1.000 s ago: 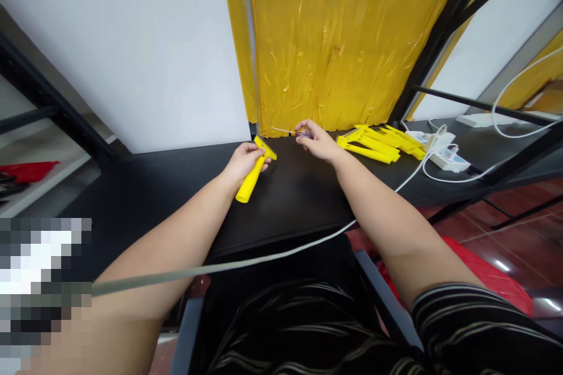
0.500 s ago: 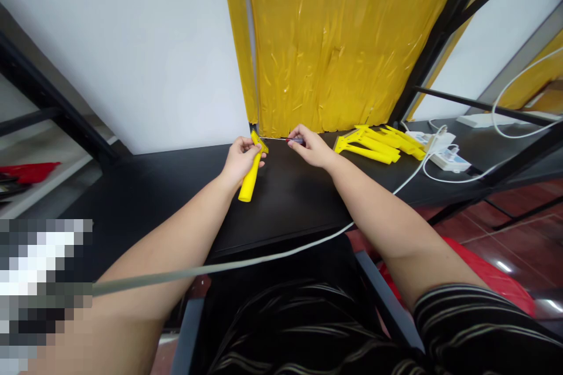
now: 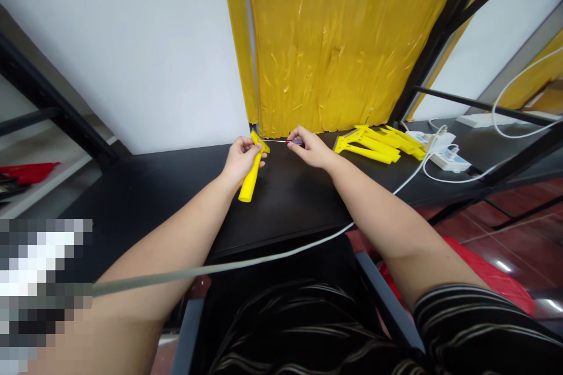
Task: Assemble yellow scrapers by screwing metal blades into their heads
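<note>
My left hand [image 3: 240, 158] is closed around a yellow scraper [image 3: 250, 180], its round handle slanting down toward me and its wider head at the top. In my right hand [image 3: 311, 147] is a screwdriver [image 3: 295, 142], pinched by its dark red handle. The thin shaft runs level to the left, and its tip meets the scraper's head; exactly where it sits there is too small to make out. Several more yellow scrapers [image 3: 369, 146] lie in a pile on the black tabletop [image 3: 281, 205], just right of my right wrist.
Behind the pile are a white power strip [image 3: 449, 158] and plugs with white cables. A pale cable [image 3: 264, 259] crosses in front of the table edge. Yellow film [image 3: 334, 47] and a white panel [image 3: 132, 53] stand at the back, with a black metal frame [image 3: 457, 17] on the right.
The scraper's head has turned slightly in my left hand, and the screwdriver's shaft sits a touch lower. Both hands stay in nearly the same place.
</note>
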### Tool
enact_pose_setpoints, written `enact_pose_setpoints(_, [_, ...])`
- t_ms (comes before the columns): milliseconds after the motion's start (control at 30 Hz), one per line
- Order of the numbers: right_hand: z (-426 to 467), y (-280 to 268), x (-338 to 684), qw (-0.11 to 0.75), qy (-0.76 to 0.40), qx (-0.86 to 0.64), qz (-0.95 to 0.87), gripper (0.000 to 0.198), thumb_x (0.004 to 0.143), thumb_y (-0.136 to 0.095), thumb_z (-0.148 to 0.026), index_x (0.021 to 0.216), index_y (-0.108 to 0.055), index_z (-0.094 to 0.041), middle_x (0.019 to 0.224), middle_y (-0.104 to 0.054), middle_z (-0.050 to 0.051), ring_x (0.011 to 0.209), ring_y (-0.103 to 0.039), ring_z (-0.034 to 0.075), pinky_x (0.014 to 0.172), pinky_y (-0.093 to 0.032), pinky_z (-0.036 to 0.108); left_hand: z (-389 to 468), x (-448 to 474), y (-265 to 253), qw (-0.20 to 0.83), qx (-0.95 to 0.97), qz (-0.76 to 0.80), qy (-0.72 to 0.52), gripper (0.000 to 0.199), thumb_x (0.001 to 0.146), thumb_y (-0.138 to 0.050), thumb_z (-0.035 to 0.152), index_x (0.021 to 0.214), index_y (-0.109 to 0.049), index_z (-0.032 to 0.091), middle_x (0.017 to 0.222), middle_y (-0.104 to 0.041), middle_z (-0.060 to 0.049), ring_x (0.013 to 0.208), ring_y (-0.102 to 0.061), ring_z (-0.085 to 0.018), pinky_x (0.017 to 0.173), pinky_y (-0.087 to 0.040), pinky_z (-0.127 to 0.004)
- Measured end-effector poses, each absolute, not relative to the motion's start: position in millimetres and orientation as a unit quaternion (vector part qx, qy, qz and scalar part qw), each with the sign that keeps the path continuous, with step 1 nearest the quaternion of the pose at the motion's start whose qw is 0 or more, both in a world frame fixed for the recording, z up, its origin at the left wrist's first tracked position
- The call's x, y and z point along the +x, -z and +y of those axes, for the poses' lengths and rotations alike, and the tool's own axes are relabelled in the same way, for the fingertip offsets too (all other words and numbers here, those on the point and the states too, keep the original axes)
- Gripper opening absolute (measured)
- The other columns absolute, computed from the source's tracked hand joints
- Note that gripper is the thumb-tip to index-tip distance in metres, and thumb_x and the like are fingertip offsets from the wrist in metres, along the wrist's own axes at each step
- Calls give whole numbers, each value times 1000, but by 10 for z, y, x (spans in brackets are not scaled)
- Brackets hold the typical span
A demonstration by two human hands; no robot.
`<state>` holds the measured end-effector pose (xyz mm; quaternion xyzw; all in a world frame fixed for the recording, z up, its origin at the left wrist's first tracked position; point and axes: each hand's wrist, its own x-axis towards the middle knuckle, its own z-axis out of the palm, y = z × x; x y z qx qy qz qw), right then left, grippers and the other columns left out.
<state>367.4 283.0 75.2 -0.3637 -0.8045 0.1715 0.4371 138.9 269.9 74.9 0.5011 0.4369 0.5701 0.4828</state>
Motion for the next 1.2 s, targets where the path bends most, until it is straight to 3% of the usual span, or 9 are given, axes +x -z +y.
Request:
enact_pose_setpoints(600, [2889,-718,3677,442,-203,-402,-776,16,93,-62,-36,97,-60,-21,88,-64,3,75,-53,16,73,-43,30,2752,1357,-674,455,536,421,-573,24,88,-71,16,95,-48,21,85,-57,3,68,-72,-12,55,-58,-21])
enact_pose_setpoints(867, [2806,-771,3645,446,-171,-376,-794,16,93,-62,-34,101,-53,-24,90,-60,3,73,-50,16,70,-41,30,2763,1348,-643,438,555,430,-562,21,90,-69,16,96,-49,19,92,-56,1,69,-71,-12,54,-59,-21])
enact_pose_setpoints(1200, [2790,-769,3621,459,-146,-344,-806,11,93,-62,-29,99,-57,-21,87,-62,3,73,-53,16,70,-42,30,2753,1370,-676,427,549,439,-568,25,89,-69,10,92,-46,20,78,-48,7,62,-68,-10,53,-55,-17])
